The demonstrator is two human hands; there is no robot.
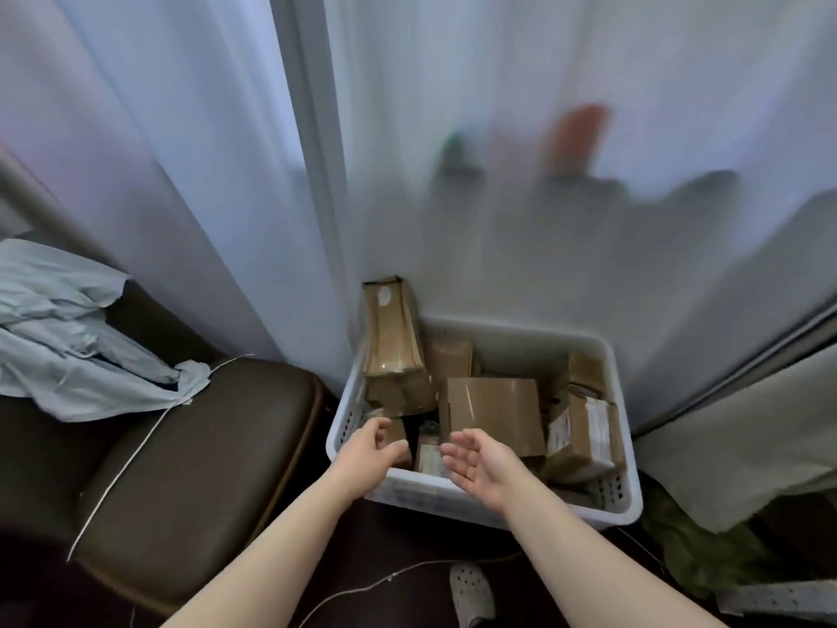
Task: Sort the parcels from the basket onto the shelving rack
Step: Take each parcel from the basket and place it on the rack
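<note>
Head view: The white basket (435, 494) sits on the floor against a curtain (498, 219), packed with brown parcels. A tall parcel (392, 342) leans in its far left corner and a flat parcel (493, 410) lies in the middle. Both hands hover at the near edge, apparently positioned to select one. The left hand (371, 446) has loosely curled fingers and grips nothing. The right hand (480, 464) is spread and empty. No rack is visible.
</note>
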